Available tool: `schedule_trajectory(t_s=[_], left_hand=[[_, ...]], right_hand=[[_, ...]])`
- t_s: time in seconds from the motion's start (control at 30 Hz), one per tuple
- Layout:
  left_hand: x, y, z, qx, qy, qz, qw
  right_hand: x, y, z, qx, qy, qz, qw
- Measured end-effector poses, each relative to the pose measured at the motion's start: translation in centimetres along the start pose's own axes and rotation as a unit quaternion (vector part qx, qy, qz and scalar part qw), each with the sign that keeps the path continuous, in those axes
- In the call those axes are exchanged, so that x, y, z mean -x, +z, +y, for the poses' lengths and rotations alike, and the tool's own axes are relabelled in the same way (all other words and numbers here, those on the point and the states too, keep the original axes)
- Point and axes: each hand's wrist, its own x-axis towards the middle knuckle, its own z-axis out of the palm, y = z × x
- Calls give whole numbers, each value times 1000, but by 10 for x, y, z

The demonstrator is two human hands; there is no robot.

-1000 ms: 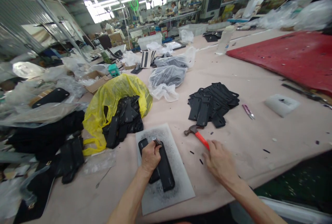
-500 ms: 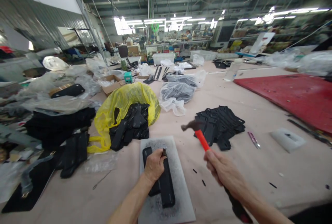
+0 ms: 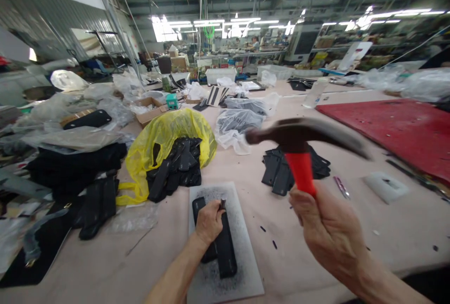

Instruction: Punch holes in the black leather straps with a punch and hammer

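My left hand [image 3: 210, 222] is closed round a small metal punch [image 3: 222, 204], which stands on the upper end of a black strap piece [image 3: 227, 252]. A second black piece [image 3: 198, 205] lies beside it, partly under my hand. Both rest on a pale, speckled board [image 3: 246, 271]. On the right, my right hand [image 3: 328, 224] grips a hammer [image 3: 301, 163] by its red handle, the metal head raised above the table and slightly blurred.
A yellow bag [image 3: 140, 154] with black pieces stands left of the board. Behind the hammer lies a pile of black pieces [image 3: 279, 179]. Further right are small purple snips [image 3: 341, 187], a white block [image 3: 386, 186] and a red board [image 3: 397, 125].
My right hand has lifted the hammer up and closer to the camera, further to the right. My left hand keeps its hold on the punch over the black piece.
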Motion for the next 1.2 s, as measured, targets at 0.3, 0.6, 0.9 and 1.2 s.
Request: schedule_trajectory(t_s=[0.3,0.6,0.9,1.2], left_hand=[[-2,-2,1,13,9,2,1000],[-2,-1,-1,-2,7,4,1000],[-2,1,-6,20,-2,7,1000],[0,3,-8,35,-6,12,999]], right_hand=[[-11,-6,-8,10,1,-21,1000],[9,16,43,34,64,-199,977],[54,97,122,91,243,-202,944],[91,153,-1,-67,-93,-290,950]])
